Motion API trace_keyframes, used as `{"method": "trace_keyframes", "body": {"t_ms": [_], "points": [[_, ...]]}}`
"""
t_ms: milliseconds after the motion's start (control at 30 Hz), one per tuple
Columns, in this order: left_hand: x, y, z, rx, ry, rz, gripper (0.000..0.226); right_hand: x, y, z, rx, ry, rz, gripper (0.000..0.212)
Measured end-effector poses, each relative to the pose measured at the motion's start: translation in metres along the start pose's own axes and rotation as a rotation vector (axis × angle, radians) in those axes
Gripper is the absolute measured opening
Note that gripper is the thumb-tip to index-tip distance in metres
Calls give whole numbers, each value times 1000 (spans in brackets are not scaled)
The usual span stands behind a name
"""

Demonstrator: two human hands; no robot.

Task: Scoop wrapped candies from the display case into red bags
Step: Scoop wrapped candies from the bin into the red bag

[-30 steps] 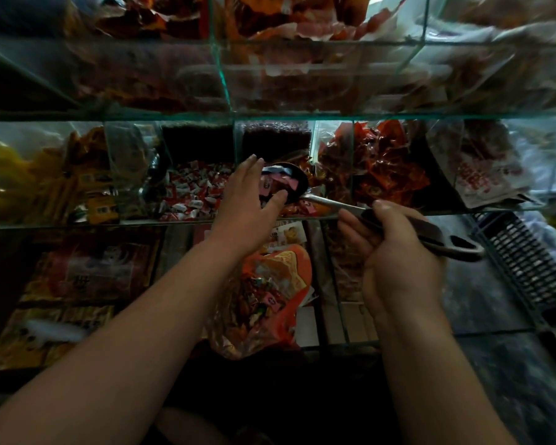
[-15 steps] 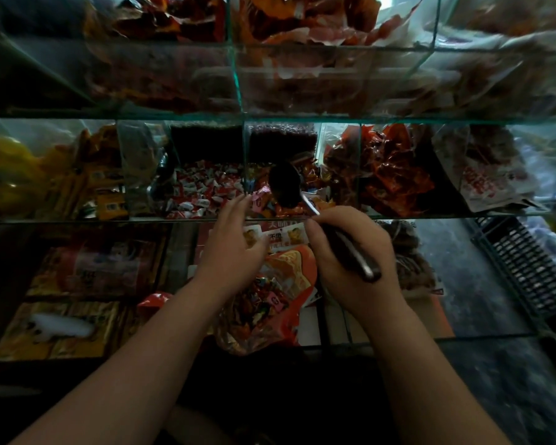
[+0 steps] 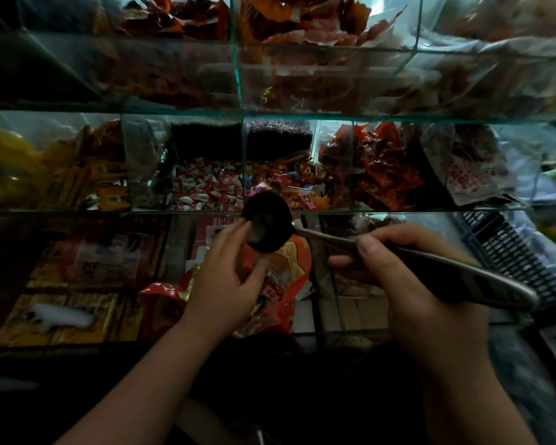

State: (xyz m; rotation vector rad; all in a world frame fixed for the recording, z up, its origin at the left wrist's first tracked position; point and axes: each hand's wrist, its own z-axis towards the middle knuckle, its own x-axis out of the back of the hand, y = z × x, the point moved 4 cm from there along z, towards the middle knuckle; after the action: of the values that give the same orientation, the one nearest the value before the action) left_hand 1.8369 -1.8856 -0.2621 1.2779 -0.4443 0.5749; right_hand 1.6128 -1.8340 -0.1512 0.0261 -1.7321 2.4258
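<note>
My right hand [image 3: 411, 284] grips the long handle of a dark metal scoop [image 3: 267, 221], whose bowl is tipped over the mouth of a red bag [image 3: 289, 271]. The bag hangs in front of the glass display case [image 3: 302, 117] and holds several wrapped candies. My left hand [image 3: 228, 277] holds the bag's rim, fingers curled beside the scoop's bowl. The scoop's bowl looks empty. Red-and-white wrapped candies [image 3: 203, 191] fill a middle compartment, with orange-wrapped candies [image 3: 296, 187] in the compartment to its right.
Glass dividers split the case into tiers of compartments holding packaged snacks: yellow packs [image 3: 77, 175] left, red packets [image 3: 385, 168] right. Flat boxes [image 3: 87, 264] lie on the lowest level. A black ridged basket [image 3: 514, 252] stands at the right.
The scoop has come out of the candy compartment and down to the bag's mouth, its handle swinging out to the right. My left hand has dropped from the compartment to the bag's rim.
</note>
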Motion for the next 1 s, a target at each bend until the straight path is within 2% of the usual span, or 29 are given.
{"method": "trace_keyframes", "body": {"t_ms": [200,267,333,367,467,567,600,733,833,1000], "points": [[13,-38,-37,136,88,86,50,-10,21,0,-182,-240,-188,23],[11,-46,-41,168,43,163,50,-25,44,4,-276,-228,-234,28],[5,-51,-41,187,-20,209,52,-42,74,10,-364,-203,-260,17],[2,-53,-41,206,-55,214,55,-51,86,13,-372,-205,-298,9],[-7,-62,-39,265,-142,239,68,-75,122,15,-328,-264,-466,22],[-11,-65,-38,253,-149,230,73,-96,150,8,-249,-375,-599,7],[-12,-64,-39,248,-141,219,74,-101,159,6,-231,-415,-622,8],[-15,-61,-43,224,-129,160,74,-112,180,5,-225,-373,-514,8],[-17,-61,-46,219,-124,133,77,-111,186,7,-317,-304,-459,18],[-16,-62,-46,235,-115,92,80,-111,183,12,-376,-447,-538,18]]}}
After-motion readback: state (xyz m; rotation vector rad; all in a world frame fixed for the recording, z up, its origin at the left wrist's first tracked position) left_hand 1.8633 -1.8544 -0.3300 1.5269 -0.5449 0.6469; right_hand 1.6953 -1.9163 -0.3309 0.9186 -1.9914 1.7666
